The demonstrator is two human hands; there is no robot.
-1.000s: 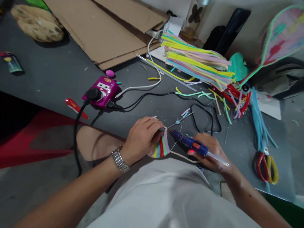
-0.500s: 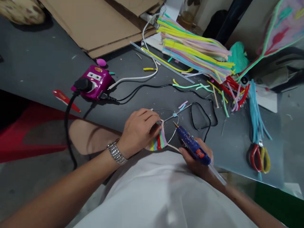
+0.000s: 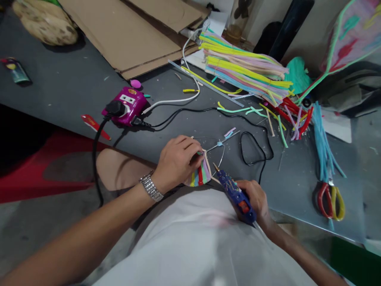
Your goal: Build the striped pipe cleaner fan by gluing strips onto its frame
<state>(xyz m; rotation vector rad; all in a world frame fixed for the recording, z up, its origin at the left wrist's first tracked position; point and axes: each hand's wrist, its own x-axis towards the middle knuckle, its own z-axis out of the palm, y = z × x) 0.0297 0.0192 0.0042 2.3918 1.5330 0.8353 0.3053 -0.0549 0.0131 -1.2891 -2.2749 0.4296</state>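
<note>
A: Why does the left hand [image 3: 178, 163] pinch the striped piece [image 3: 200, 176]?
B: Probably to steady it; it sits near the white shirt [image 3: 193, 230], by the table [image 3: 297, 171]; the hand hides part of it.
A: And the right hand [image 3: 255, 196]?
B: Wrapped round a glue gun [image 3: 233, 190]; the nozzle [image 3: 216, 168] is just beside the piece, perhaps for aim; the black cord [image 3: 241, 147] lies looped, likely giving slack.
</note>
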